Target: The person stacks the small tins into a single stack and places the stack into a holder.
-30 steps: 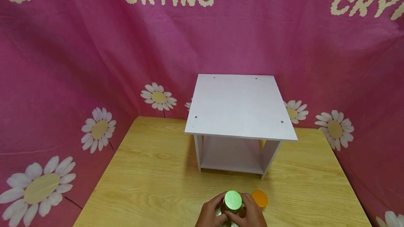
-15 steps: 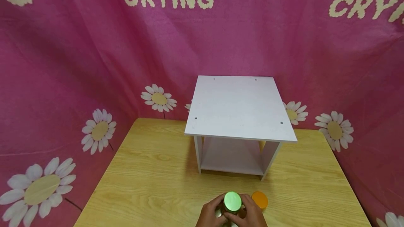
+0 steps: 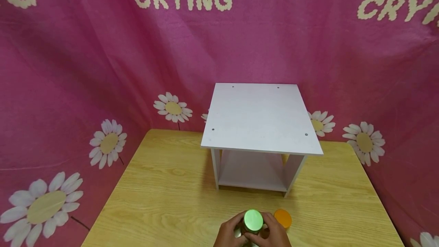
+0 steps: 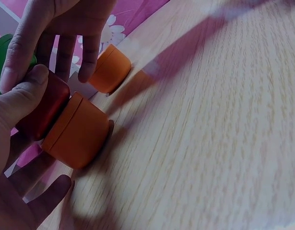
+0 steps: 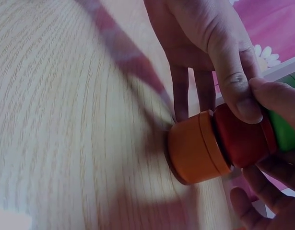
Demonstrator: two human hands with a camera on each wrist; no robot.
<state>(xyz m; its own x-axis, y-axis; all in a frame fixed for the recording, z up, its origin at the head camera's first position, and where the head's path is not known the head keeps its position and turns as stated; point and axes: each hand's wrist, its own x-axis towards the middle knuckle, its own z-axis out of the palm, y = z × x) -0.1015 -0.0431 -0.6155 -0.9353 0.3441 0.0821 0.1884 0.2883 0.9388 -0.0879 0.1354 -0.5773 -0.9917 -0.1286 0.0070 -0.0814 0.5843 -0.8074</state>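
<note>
Near the front of the table [image 3: 161,186], short of the white shelf [image 3: 262,117], I have three pots stacked: lower orange pot [image 5: 195,148] with its base on the wood, red pot [image 5: 238,143] above it, green pot [image 3: 253,220] on top. Red meets orange at a thin dark seam. From my end I can't tell whether orange carries the full weight or the hands bear some.

Left hand [image 3: 229,233] pinches the red pot, thumb on the near face, other fingers reaching round and below, some of them spread. Right hand [image 3: 274,233] mirrors it: thumb on red, just beside the other thumb, fingers down the far side. The undersides of the grips are partly hidden from me.

My reading of the hold: red is the middle link, so a grip there probably steadies the joints above and below at once. Opposing hands likely share the side load and keep the column from leaning; whether it is truly plumb, the tilted wrist views won't say.

A lone orange pot [image 3: 282,218] stands just beside the right hand, on its outer side, touched by neither hand. Placed there, I judge it within easy reach.
</note>
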